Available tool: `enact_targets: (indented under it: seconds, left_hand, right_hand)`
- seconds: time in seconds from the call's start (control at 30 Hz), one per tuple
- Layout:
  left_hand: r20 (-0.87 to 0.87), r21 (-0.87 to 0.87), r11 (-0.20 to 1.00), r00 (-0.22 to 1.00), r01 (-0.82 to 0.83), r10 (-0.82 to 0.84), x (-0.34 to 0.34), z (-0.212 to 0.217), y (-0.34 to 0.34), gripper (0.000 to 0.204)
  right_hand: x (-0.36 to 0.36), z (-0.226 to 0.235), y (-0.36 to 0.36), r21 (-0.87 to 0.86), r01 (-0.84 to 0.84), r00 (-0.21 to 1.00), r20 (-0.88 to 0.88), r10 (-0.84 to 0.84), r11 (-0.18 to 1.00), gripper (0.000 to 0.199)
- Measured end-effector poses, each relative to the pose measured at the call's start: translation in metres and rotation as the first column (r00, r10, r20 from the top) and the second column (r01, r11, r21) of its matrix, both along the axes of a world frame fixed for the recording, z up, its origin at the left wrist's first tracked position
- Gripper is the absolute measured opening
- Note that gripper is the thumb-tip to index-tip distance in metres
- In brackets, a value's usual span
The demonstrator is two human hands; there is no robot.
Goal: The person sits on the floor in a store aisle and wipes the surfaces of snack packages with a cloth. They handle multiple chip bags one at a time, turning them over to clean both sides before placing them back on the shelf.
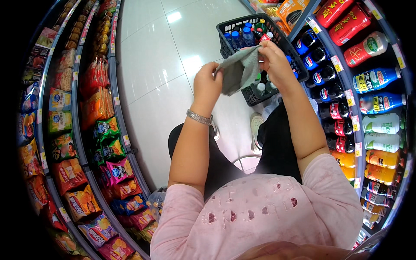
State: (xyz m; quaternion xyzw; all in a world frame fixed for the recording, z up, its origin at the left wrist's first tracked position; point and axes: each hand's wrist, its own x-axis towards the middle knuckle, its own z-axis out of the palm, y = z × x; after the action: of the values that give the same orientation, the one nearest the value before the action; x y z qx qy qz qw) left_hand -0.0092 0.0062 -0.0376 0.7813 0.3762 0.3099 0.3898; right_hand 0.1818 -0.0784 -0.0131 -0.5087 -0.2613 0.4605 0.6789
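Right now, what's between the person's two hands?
A grey cloth, held by the left hand and the right hand, spans the gap; the head view shows it.

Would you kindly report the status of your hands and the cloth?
Left hand gripping grey cloth at its left edge. Right hand pinching its upper right. Cloth held between them, hiding part of black crate with bottles.

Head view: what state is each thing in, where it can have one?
Grey fabric cloth, held up, draped unevenly
Left hand, fingers closed on cloth
Right hand, fingers closed on cloth
Black plastic lattice crate, open-topped, holding bottles
Blue-capped bottles, closed, inside crate
Silver metal wristband, worn
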Motion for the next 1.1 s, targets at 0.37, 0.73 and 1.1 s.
enact_targets:
  seconds: [0.37, 0.73, 1.1]
  left_hand:
    - [0.371, -0.462, 0.852, 0.926, 0.246, -0.066, -0.033, 0.029, 0.019, 0.012]
    - [0.181, -0.496, 0.849, 0.978, 0.183, -0.106, -0.045, 0.02, 0.026, 0.019]
    - [0.882, -0.414, 0.39, 0.256, 0.822, 0.395, -0.047, 0.016, 0.049, 0.029]
  right_hand:
    - [0.015, 0.001, 0.002, -0.011, -0.026, 0.921, 0.389, 0.028, 1.0, 0.01]
    - [0.01, -0.002, -0.008, -0.217, -0.316, 0.701, 0.603, 0.381, 0.924, 0.009]
    - [0.019, -0.043, 0.031, -0.019, -0.674, 0.734, -0.127, 0.667, 0.738, 0.057]
